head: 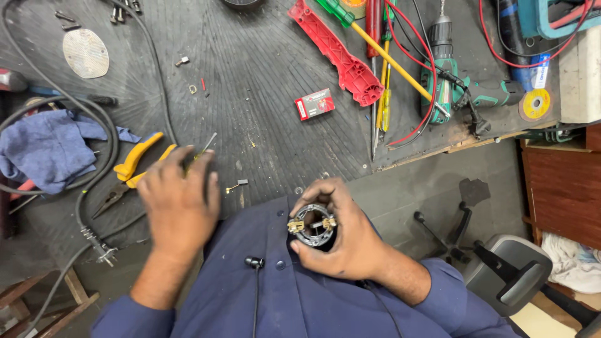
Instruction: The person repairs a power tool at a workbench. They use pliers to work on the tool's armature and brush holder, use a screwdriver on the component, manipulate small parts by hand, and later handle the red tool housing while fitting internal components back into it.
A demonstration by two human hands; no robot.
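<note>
My right hand (347,233) grips a round black motor part with brass-coloured brush holders (312,224), held close to my chest over my blue shirt. My left hand (178,203) is blurred, resting over the dark ribbed bench mat, its fingers closed around a thin screwdriver (203,149) whose tip pokes out above the knuckles. Yellow-handled pliers (130,170) lie just left of that hand. A small carbon brush piece (238,184) lies on the mat between my hands.
A blue rag (47,147) and black cables (94,125) lie at the left. A red plastic cover (335,53), a small red box (315,103), screwdrivers (382,69) and a green cordless drill (447,75) sit at the back. An office chair (507,269) stands lower right.
</note>
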